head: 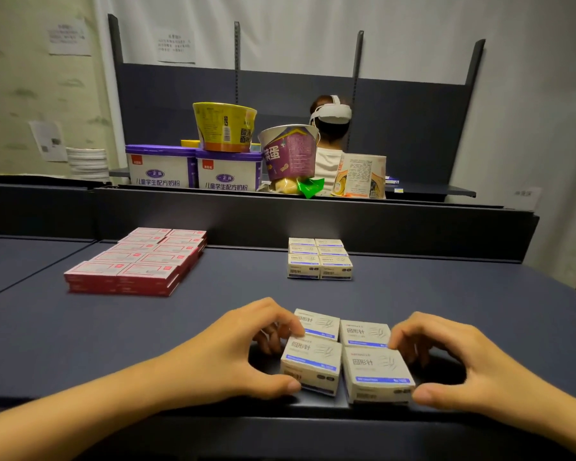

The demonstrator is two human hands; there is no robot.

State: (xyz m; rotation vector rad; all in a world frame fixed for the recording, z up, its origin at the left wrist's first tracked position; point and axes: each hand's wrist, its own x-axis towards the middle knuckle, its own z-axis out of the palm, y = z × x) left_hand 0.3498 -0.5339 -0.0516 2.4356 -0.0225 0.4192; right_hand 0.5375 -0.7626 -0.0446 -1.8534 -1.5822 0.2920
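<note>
**A:** What are the hands on?

**B:** Four small white paper-clip boxes (373, 367): matte cardboard, squarish, each with a blue band along the lid. They sit two by two at the near edge of the dark blue surface (80, 327), sides touching. The near-left one is a little askew.

**A:** And each grip?

**B:** The left grip (246, 347) is curled round the block's left side, thumb on the near-left box and fingertips on the far-left one. The right grip (459, 364) does the same on the right side, with the thumb at the near-right corner. Both are half closed, pressing inward.

**A:** What's around them?

**B:** Farther back there is a second block of white boxes (320, 259), stacked and set against the low dark divider (280, 221). To the left is a flat stack of thin red boxes (137, 264), well apart from both. Nothing lies between the hands and either group.

**A:** Behind the divider?

**B:** Two white tubs with purple lids (162, 169) have a yellow noodle bowl (225, 128) resting on top. A purple paper cup (290, 151) is tilted beside them, over a crumpled green wrapper (310, 186). Then comes a beige cup (361, 176), and behind it a seated person in a white headset (331, 114).
</note>
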